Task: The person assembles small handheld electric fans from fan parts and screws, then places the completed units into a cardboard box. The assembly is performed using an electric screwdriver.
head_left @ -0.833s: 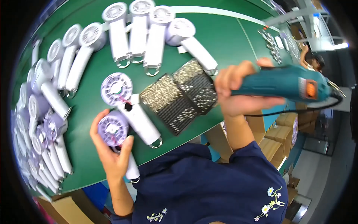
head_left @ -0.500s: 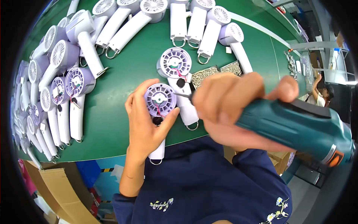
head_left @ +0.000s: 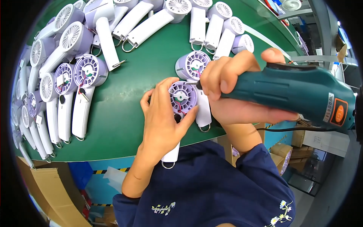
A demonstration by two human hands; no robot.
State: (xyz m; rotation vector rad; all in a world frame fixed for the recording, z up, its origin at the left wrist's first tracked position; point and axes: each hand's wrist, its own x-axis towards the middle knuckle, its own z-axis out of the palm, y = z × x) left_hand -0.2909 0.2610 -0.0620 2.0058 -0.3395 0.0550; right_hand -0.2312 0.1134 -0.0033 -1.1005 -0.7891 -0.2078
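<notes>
My left hand (head_left: 160, 119) is wrapped round the head of a white and lilac handheld fan (head_left: 181, 97), thumb on one side and fingers on the other. The fan's round housing is uncovered, showing a spoked ring, a small hub and red wires; a black round part sits below it, and its handle ends in a metal ring. My right hand (head_left: 227, 85) grips a dark green electric screwdriver (head_left: 287, 89), held nearly level. Its thin bit reaches the upper right rim of the fan head; whether it touches a screw there I cannot tell. Just behind lies a second uncovered fan (head_left: 192, 65), partly covered by my right hand.
Many similar fans (head_left: 77, 38) crowd the green table (head_left: 128, 90) at the left and along the back. Several uncovered ones (head_left: 89, 72) lie at the left. A black cord (head_left: 287, 129) runs by the screwdriver. Cardboard boxes (head_left: 56, 193) stand below the table's front edge.
The view has shifted, so the table's things sit elsewhere in it. The screwdriver has swung to a more level pose, its bit now at the fan's upper right rim. The screw trays are now hidden.
</notes>
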